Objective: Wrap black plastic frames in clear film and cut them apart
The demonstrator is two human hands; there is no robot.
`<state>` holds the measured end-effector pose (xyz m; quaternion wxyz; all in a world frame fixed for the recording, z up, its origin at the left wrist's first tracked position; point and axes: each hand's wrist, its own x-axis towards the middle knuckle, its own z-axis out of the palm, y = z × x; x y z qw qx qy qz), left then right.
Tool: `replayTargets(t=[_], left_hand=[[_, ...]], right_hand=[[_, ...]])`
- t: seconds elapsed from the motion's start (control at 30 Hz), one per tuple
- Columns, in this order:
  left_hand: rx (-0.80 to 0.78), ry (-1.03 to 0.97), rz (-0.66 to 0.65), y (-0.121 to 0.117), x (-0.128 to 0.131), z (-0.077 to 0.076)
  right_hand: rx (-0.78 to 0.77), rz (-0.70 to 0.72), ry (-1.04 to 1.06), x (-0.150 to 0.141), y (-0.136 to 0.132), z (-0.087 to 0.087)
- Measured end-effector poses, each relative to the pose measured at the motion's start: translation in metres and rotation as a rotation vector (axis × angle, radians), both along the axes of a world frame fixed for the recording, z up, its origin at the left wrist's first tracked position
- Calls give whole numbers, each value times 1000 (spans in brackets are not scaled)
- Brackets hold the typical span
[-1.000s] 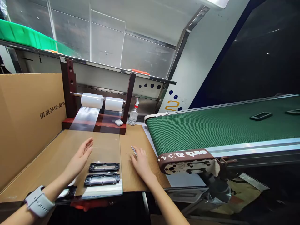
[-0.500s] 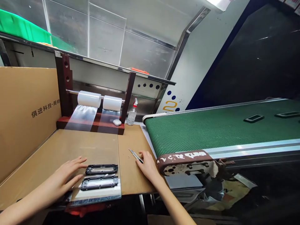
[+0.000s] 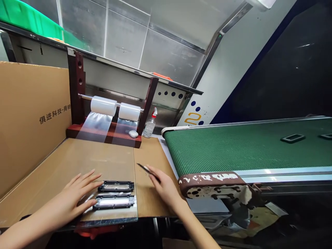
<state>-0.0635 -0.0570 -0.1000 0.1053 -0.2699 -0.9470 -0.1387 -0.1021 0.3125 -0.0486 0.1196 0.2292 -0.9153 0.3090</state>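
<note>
Two black rectangular frames (image 3: 116, 186) (image 3: 114, 201) lie side by side under a clear film strip (image 3: 114, 173) on the cardboard-covered bench (image 3: 64, 162). My left hand (image 3: 75, 197) lies flat on the film just left of the frames, fingers spread and pointing at them. My right hand (image 3: 164, 185) rests on the cardboard to their right, with thin metal tweezers (image 3: 145, 169) under its fingertips. Two white film rolls (image 3: 103, 105) (image 3: 129, 111) hang on a dark red wooden stand (image 3: 77, 90) at the back.
A green conveyor belt (image 3: 233, 145) runs along the right, carrying two more black frames (image 3: 292, 138). A cardboard wall (image 3: 28, 114) closes the left side. A spray bottle (image 3: 150, 126) and a small white case (image 3: 133, 133) stand by the roll stand.
My left hand has come down from raised and edge-on to flat on the film beside the frames. My right hand has taken hold of the tweezers and lifted their tip slightly.
</note>
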Motion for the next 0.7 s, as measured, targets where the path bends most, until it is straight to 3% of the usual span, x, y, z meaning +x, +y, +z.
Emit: replayTargets(t=[0.13, 0.23, 0.47, 0.7], left_hand=[[-16, 6, 3, 3, -1, 6], [-29, 8, 3, 6, -1, 11], [-86, -99, 44, 15, 3, 32], [-92, -197, 76, 16, 5, 37]], right_hand=[[304, 233, 47, 11, -30, 5], [490, 316, 151, 15, -58, 10], [624, 379, 232, 14, -104, 16], [688, 414, 161, 17, -100, 35]])
